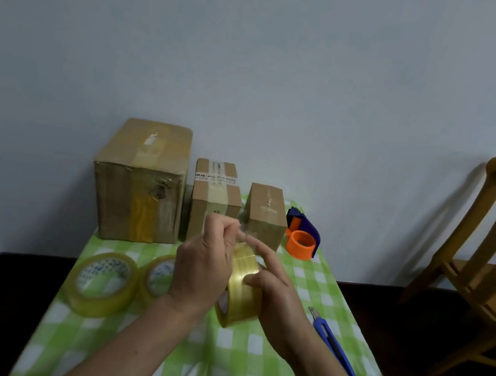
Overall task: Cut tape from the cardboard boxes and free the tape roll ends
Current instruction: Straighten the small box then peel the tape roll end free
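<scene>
Right hand (pixel 273 285) grips tape roll (pixel 241 294), axis sideways; left hand (pixel 205 263) pinches end (pixel 244 236).

The middle box (pixel 215 205) carries a label (pixel 215 179) reading roughly "400…5552".

A green-checked tablecloth (pixel 302 273) is spread out — a wooden chair (pixel 495 293) stands to its right, near the pale wall (pixel 255 50).

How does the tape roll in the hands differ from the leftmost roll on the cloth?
The held roll is upright on edge, gripped by the right hand; the leftmost roll lies flat, untouched. The left hand pinches the held roll's end up; the leftmost roll shows no lifted end. Both are yellowish clear tape.
</scene>
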